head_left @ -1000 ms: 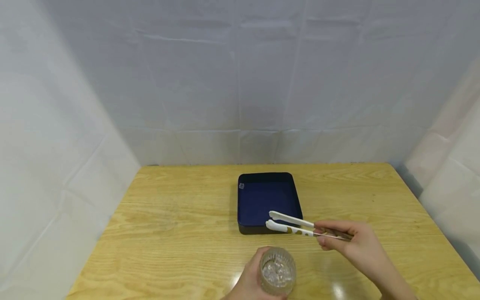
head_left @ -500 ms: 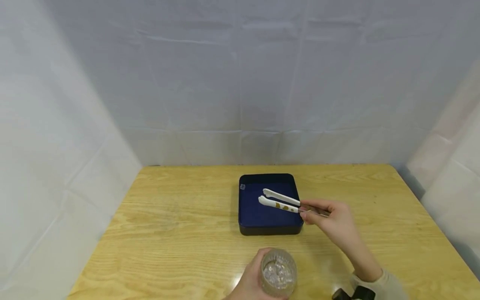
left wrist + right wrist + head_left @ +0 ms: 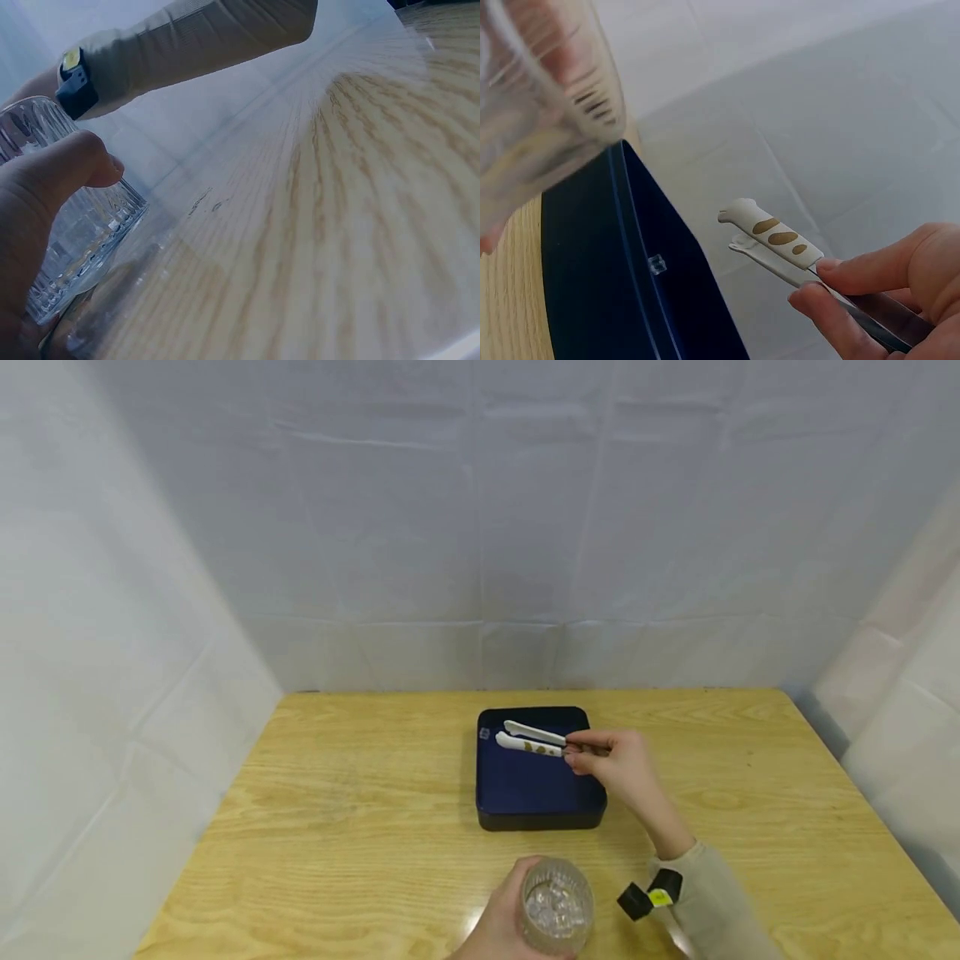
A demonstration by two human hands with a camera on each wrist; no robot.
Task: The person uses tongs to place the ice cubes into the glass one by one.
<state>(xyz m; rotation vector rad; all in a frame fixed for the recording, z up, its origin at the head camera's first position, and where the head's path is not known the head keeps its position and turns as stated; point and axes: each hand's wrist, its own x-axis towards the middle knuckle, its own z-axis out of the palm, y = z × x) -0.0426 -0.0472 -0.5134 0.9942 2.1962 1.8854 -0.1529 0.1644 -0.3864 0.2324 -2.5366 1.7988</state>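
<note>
My left hand [image 3: 498,922] grips a ribbed clear glass [image 3: 557,906] near the front of the table, with several clear cubes inside it. In the right wrist view the glass [image 3: 544,105] looms large and blurred at the upper left. Between thumb and fingers, my right hand [image 3: 618,764] pinches white-tipped tongs [image 3: 528,745] with brown spots. The tips of the tongs are slightly apart, over the dark blue square tray [image 3: 540,793], with nothing between them. A small clear cube [image 3: 657,264] lies in the tray's far left corner.
The wooden table [image 3: 337,810] extends around the tray on all sides. White sheeting [image 3: 480,527] hangs behind the table and along both sides. A black device with a yellow mark [image 3: 660,897] sits on my right sleeve.
My right hand has carried the tongs left and away from me, from the tray's near right corner to over its far part. The left hand and the glass stay nearly still.
</note>
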